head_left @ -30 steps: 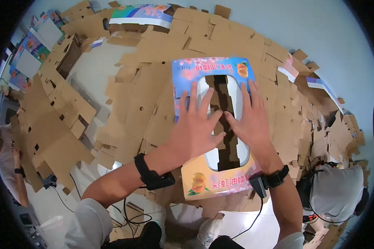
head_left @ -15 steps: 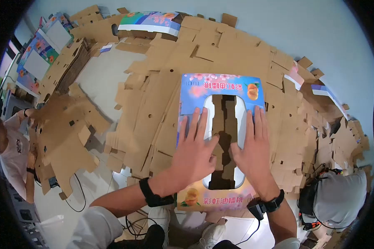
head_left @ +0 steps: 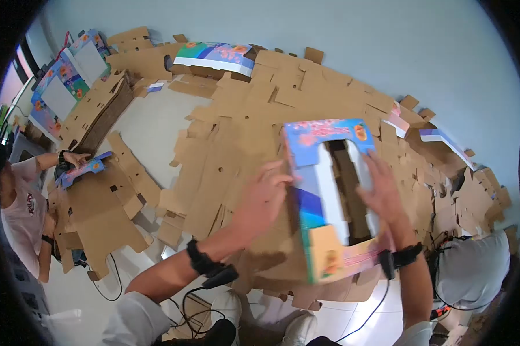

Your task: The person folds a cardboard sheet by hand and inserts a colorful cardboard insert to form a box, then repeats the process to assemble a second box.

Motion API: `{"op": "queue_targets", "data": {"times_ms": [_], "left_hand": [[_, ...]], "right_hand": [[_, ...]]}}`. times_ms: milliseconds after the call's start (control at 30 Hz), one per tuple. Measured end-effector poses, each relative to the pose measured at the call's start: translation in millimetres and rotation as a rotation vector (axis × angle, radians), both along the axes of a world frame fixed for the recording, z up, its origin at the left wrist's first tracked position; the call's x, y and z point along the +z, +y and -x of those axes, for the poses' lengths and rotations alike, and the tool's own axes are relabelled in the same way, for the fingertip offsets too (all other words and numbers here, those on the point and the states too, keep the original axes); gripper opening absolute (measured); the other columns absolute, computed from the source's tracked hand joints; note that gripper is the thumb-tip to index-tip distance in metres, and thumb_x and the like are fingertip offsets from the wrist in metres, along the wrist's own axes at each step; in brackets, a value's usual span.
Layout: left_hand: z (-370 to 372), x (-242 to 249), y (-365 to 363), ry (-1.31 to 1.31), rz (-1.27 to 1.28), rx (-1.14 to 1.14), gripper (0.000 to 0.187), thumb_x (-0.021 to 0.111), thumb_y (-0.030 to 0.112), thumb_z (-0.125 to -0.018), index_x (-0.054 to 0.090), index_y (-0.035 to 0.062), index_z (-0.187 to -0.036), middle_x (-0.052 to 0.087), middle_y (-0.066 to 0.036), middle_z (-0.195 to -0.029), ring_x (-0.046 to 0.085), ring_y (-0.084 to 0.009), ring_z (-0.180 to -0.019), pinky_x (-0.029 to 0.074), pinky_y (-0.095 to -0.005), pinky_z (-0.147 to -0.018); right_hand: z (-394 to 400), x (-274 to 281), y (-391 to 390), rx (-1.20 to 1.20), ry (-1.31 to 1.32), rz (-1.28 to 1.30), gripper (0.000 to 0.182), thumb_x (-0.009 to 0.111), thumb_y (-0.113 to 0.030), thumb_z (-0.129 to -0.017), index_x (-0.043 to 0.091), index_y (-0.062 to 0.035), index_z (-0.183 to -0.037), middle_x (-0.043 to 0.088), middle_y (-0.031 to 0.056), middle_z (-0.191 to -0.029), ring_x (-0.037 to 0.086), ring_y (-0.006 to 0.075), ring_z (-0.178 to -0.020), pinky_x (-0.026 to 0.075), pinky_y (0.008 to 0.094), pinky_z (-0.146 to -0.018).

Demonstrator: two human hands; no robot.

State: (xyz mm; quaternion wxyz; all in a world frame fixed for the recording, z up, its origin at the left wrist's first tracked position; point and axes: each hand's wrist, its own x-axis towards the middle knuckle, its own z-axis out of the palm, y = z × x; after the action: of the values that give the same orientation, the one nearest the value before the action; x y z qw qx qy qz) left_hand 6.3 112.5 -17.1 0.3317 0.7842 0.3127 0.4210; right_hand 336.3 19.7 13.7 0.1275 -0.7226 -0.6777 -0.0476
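A printed cardboard fruit box (head_left: 307, 202) in blue, pink and orange, with a long window in its top, sits tilted in front of me. My right hand (head_left: 385, 193) grips its right side, thumb at the window's edge and fingers along the outer edge. At the box's left edge is my left hand (head_left: 263, 193), slightly blurred, its fingers loosely bent and apart with the tips right by the side panel. Beneath the box lies a broad pile of flat brown cardboard (head_left: 237, 144).
On the left, a person (head_left: 26, 202) handles a printed piece (head_left: 87, 170) over brown cardboard. Another printed box (head_left: 214, 57) lies at the back. A grey-clad person (head_left: 470, 268) is at the lower right. Cables (head_left: 193, 305) trail by my feet.
The box has shifted right and tilted, so its left side now shows. My left hand has moved off its top to the left edge; my right hand has moved right with it.
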Motion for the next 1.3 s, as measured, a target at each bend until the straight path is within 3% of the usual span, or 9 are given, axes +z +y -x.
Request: {"op": "queue_targets", "data": {"times_ms": [133,267,533,667,700,867,1067,1133,1300], "left_hand": [[62.3,-21.3,7.0,0.105,0.252,-0.115,0.016,0.064,0.006,-0.099,0.071,0.0012,-0.114,0.070,-0.017,-0.120,0.067,-0.0328,-0.108,0.053,-0.0383,-0.096],[85.3,-38.3,-1.8,0.256,0.369,-0.129,0.016,0.068,0.007,-0.097,0.072,0.0038,-0.113,0.071,-0.013,-0.107,0.068,-0.0322,-0.099,0.054,-0.0385,-0.092],[80.2,-40.4,-25.3,0.484,-0.039,-0.146,0.018,0.069,0.004,-0.094,0.073,0.0084,-0.111,0.061,-0.012,-0.124,0.059,-0.0360,-0.120,0.054,-0.0447,-0.095],[76.2,-47.0,-20.2,0.574,-0.006,-0.142,0.022,0.071,0.005,-0.093,0.071,0.0097,-0.114,0.059,-0.012,-0.125,0.058,-0.0378,-0.121,0.053,-0.0453,-0.099],[76.7,-49.0,-20.1,0.584,-0.010,-0.159,0.024,0.071,0.005,-0.093,0.070,0.0096,-0.116,0.058,-0.013,-0.127,0.057,-0.0387,-0.123,0.053,-0.0462,-0.101],[75.2,-44.7,-28.5,0.668,-0.062,-0.220,0.037,0.071,0.009,-0.093,0.065,0.0108,-0.130,0.048,-0.020,-0.142,0.046,-0.0457,-0.139,0.045,-0.0550,-0.115],[63.7,-45.3,-41.9,0.822,-0.118,-0.284,0.056,0.069,0.022,-0.097,0.055,0.0157,-0.151,0.033,-0.026,-0.159,0.023,-0.0526,-0.156,0.021,-0.0685,-0.127],[60.4,-42.3,-41.7,0.837,-0.143,-0.300,0.059,0.069,0.023,-0.096,0.054,0.0167,-0.152,0.031,-0.026,-0.161,0.022,-0.0528,-0.157,0.020,-0.0688,-0.127],[61.7,-43.7,-42.1,0.830,-0.127,-0.268,0.059,0.070,0.023,-0.094,0.056,0.0185,-0.152,0.030,-0.025,-0.164,0.022,-0.0513,-0.157,0.021,-0.0684,-0.127]], "right_hand": [[-69.2,18.4,-27.7,-0.121,-0.043,0.038,0.089,0.087,-0.033,-0.084,0.046,0.0011,-0.154,0.044,0.0257,-0.159,0.051,0.0430,-0.140,0.042,0.0489,-0.119],[19.7,14.7,-21.3,-0.137,0.185,-0.036,0.098,0.087,-0.040,-0.085,0.038,0.0011,-0.159,0.046,0.0287,-0.155,0.051,0.0442,-0.139,0.048,0.0476,-0.113],[75.8,23.8,11.2,-0.321,0.054,0.248,0.106,0.085,-0.042,-0.081,0.032,-0.0010,-0.163,0.039,0.0334,-0.156,0.049,0.0519,-0.139,0.048,0.0527,-0.114],[1.8,62.3,-24.7,-0.085,0.200,-0.026,0.102,0.090,-0.018,-0.073,0.040,0.0033,-0.160,0.054,0.0296,-0.146,0.053,0.0439,-0.138,0.039,0.0462,-0.121],[-7.7,72.7,-44.3,-0.054,0.472,-0.117,0.102,0.089,-0.015,-0.075,0.038,0.0011,-0.162,0.055,0.0274,-0.147,0.053,0.0411,-0.139,0.038,0.0433,-0.122],[-25.3,61.6,-192.7,-0.377,-0.084,0.012,0.090,0.078,-0.033,-0.092,0.035,-0.0074,-0.166,0.044,0.0249,-0.161,0.043,0.0449,-0.148,0.035,0.0510,-0.124],[18.7,-41.8,-462.9,-0.599,0.290,0.235,0.112,0.076,-0.056,-0.089,0.021,0.0009,-0.167,0.028,0.0319,-0.168,0.029,0.0480,-0.156,0.024,0.0530,-0.128],[74.8,-69.3,-512.7,-0.819,0.354,0.285,0.077,0.071,-0.039,-0.095,0.044,0.0015,-0.155,0.049,0.0324,-0.151,0.046,0.0471,-0.143,0.037,0.0531,-0.120],[109.0,-121.3,-628.4,-0.986,0.405,0.488,0.059,0.058,-0.010,-0.095,0.049,0.0053,-0.151,0.058,0.0243,-0.097,0.053,0.0369,-0.085,0.043,0.0483,-0.074]]}}
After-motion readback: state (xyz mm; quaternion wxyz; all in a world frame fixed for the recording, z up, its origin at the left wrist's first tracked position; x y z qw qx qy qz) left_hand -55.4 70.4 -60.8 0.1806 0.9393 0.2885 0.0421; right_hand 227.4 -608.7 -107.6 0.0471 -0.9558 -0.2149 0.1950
